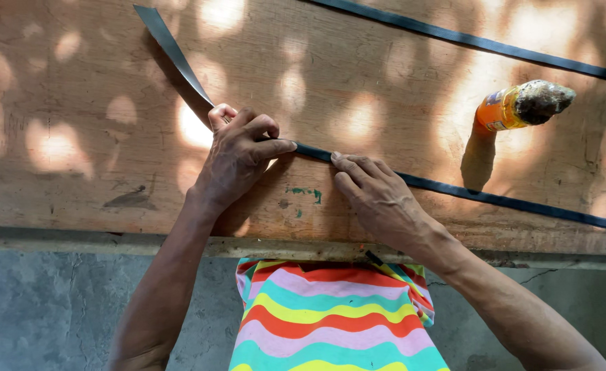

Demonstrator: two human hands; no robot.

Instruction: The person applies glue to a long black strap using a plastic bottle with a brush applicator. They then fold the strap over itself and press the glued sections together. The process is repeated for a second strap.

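My left hand (pixel 237 154) has its grip closed on a long dark strip (pixel 454 190), thumb and curled fingers pinching it just where it rises off the table (pixel 76 137). From that pinch the strip's free end lifts away to the far left, ending in a slanted cut tip. Just to the right, my right hand (pixel 378 196) lies flat and open, fingertips together and pressing the same strip down against the wood; it clamps nothing. The two hands sit close, a short bare stretch of strip between them. Beyond my right hand the strip runs flat across the table to the right edge of view. A second dark strip (pixel 467 41) lies along the far right of the table, well apart. Between the two strips at the right stands an orange bottle (pixel 502 110) with a grimy, crusted top. The table is worn plywood in dappled sunlight. At its near edge my wavy striped shirt (pixel 330 316) shows, above a grey concrete floor (pixel 55 309).
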